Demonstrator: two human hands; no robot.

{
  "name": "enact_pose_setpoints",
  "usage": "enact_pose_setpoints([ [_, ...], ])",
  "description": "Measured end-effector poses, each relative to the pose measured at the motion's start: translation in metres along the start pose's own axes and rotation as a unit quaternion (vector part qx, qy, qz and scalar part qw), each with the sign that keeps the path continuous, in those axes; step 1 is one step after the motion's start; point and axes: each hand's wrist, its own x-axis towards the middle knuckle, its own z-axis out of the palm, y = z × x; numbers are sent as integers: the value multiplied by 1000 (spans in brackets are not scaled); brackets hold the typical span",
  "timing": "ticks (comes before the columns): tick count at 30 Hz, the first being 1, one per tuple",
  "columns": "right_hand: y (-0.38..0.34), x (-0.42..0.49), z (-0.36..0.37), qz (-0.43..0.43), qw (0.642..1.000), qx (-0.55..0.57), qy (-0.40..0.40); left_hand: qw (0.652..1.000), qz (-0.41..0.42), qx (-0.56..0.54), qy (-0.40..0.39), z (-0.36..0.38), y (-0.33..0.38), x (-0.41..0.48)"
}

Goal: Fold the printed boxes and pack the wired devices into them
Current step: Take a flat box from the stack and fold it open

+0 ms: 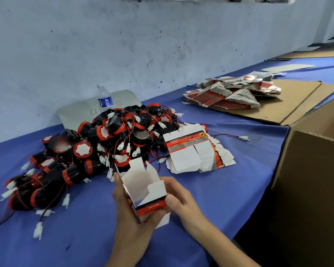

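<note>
A small printed box [143, 186], white inside with a red and black band, is held upright above the table with its top flaps open. My left hand [130, 218] grips its left side and bottom. My right hand [178, 198] holds its right side, thumb on the red band. A heap of black and red wired devices [96, 149] with white connectors lies to the left and behind. A fanned stack of flat printed boxes [195, 153] lies just beyond the hands.
The blue table [85, 237] carries a second pile of flat boxes [233, 93] on brown cardboard at the far right. A large open carton [314, 170] stands at the right edge. A water bottle [104, 98] stands by the wall. A loose wire with a connector [243, 138] lies by the carton.
</note>
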Motion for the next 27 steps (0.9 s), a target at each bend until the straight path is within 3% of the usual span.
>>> enact_pose_setpoints([
  [3,-2,1,0,2,999,38,14,995,84,55,1,0,0,-1],
  [6,-2,2,0,-7,997,63,34,969,219,115,11,-1,3,1],
  [9,0,2,0,-9,996,76,39,944,290,158,-11,-2,3,5],
  [17,1,3,-1,-16,996,76,50,958,245,143,-34,-4,11,0],
  [21,0,1,-1,-8,996,72,43,963,211,169,-1,-4,18,1],
  [27,-2,-1,2,-1,998,59,16,950,253,182,29,-4,24,2],
])
